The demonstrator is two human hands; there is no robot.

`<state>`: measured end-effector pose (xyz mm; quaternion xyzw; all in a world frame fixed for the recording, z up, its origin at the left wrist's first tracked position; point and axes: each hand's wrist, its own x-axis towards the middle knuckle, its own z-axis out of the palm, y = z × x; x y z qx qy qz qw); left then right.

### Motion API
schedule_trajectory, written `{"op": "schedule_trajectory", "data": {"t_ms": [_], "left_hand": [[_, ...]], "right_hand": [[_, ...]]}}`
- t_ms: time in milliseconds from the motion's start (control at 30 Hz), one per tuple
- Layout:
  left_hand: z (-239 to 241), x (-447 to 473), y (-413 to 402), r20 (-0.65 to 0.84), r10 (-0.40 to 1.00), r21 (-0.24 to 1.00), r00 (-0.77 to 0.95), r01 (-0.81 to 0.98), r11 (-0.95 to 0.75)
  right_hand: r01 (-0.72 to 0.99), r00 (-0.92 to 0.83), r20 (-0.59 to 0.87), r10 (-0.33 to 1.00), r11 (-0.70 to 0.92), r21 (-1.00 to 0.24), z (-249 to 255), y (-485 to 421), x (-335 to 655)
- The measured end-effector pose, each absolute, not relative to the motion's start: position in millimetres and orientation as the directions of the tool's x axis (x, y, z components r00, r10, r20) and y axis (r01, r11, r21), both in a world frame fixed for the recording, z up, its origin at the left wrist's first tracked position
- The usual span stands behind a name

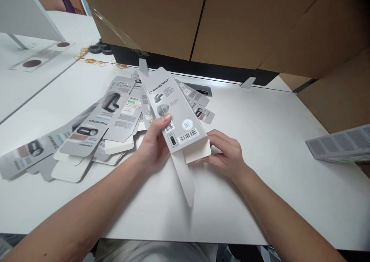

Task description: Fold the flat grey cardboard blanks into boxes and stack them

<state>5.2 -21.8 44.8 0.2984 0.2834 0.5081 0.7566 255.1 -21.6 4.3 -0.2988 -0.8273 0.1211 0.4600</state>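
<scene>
A grey SilverCrest carton point(176, 103) is held tilted above the table, its near end open with flaps sticking out. My left hand point(156, 142) grips its left side, thumb on the printed face near the QR code. At the carton's lower right corner, my right hand point(224, 150) has its fingers closed at a white end flap point(198, 152); some fingertips are hidden behind it. A long pale flap point(183, 179) hangs toward me. Flat unfolded cartons point(115, 115) lie in an overlapping pile left of my hands, and more flat carton ends point(199, 103) show behind the held one.
Large brown cardboard boxes point(231, 26) stand along the back of the white table point(268, 169). A grey printed carton point(341, 142) is at the right edge. Rubber bands point(92, 61) and black round pieces point(100, 48) lie at back left. Another person's arm point(52, 1) shows top left.
</scene>
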Motion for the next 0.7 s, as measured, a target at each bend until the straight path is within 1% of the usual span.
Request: {"op": "schedule_trajectory", "data": {"t_ms": [67,167,267,367,533,600,633,700], "left_hand": [[41,4,-22,-0.115,0.923,0.754,0.367,-0.573,0.322],[36,2,-23,-0.083,0.9,0.783,0.427,-0.531,0.324],[33,1,-23,-0.041,0.88,0.807,0.474,-0.504,0.309],[30,0,-22,-0.026,0.867,0.807,0.498,-0.501,0.312],[30,0,-23,-0.016,0.845,0.812,0.535,-0.486,0.323],[31,2,-23,-0.039,0.854,0.814,0.519,-0.479,0.328],[31,3,-22,-0.061,0.869,0.815,0.492,-0.478,0.327],[32,6,-22,-0.119,0.9,0.81,0.42,-0.483,0.333]], "right_hand": [[0.342,-0.39,0.671,0.631,0.775,-0.531,4,-22,252],[0.246,-0.384,0.678,0.627,0.777,-0.579,4,-23,245],[0.173,-0.394,0.694,0.603,0.79,-0.588,4,-24,241],[0.164,-0.405,0.695,0.594,0.795,-0.584,7,-25,241],[0.231,-0.38,0.684,0.622,0.781,-0.581,13,-24,246],[0.298,-0.343,0.694,0.633,0.774,-0.558,14,-24,248],[0.355,-0.332,0.704,0.628,0.775,-0.524,15,-24,249],[0.49,-0.346,0.729,0.59,0.777,-0.396,15,-24,252]]}}
